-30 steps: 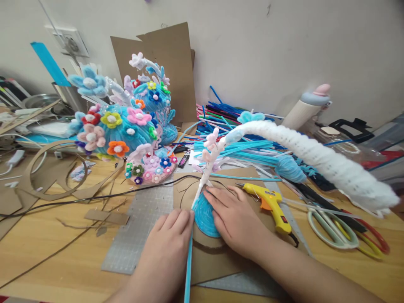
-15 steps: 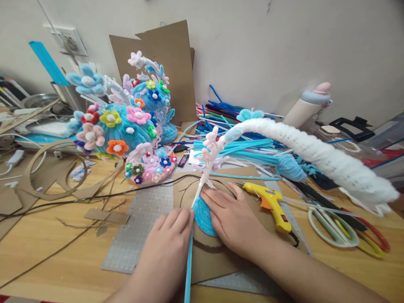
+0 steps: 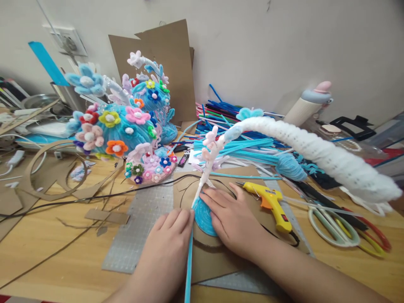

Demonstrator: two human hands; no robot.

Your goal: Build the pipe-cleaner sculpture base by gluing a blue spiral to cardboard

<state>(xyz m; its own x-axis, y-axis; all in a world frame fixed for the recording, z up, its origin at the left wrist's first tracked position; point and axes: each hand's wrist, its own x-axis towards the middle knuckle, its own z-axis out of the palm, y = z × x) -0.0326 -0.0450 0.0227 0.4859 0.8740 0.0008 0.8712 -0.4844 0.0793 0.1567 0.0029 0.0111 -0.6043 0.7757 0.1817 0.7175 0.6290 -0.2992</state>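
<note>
A blue coiled pipe-cleaner disc lies on a round cut in the brown cardboard. My right hand rests flat over its right side, fingers stretched out. Closed at the disc's left edge, my left hand pinches a blue pipe cleaner whose free length runs down toward the bottom edge. From the disc's far side rises a white wrapped stem with small pink flowers. It bends over to the right into a thick white fluffy arch. The fingertips of my left hand are partly hidden.
A yellow glue gun lies right of my right hand, with scissors beyond it. Flower-covered blue lamp-like pieces stand at the left back. Bundled pipe cleaners lie behind. A black cable crosses the table.
Almost nothing differs. Both hands stay on the disc and the pipe cleaner; the white arch's right end sits very slightly further right.
</note>
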